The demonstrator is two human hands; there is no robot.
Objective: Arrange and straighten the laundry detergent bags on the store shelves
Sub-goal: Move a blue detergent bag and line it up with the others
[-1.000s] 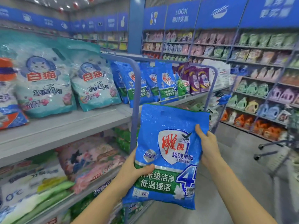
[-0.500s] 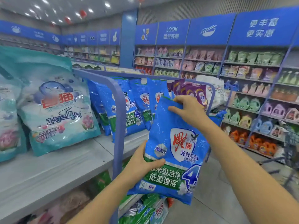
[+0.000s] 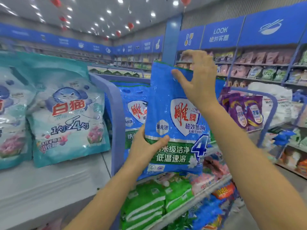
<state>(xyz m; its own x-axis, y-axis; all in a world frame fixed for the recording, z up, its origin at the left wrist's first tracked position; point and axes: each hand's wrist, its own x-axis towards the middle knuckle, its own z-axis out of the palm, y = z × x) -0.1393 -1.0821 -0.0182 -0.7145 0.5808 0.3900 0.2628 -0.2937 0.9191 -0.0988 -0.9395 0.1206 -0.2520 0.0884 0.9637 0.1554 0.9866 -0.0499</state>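
left hand [image 3: 146,146] grips blue detergent bag [image 3: 176,123] lower edge | right hand [image 3: 197,80] pinches its top | bag upright between them

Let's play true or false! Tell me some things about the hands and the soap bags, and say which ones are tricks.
1. The left hand and the right hand both hold the blue bag. True.
2. The blue bag lies flat on the shelf. False: it is held upright in the air, in front of the shelf.
3. The teal cat bag stands to the left of the blue bag. True.
4. The purple bags are to the left of the blue bag. False: they are on its right.
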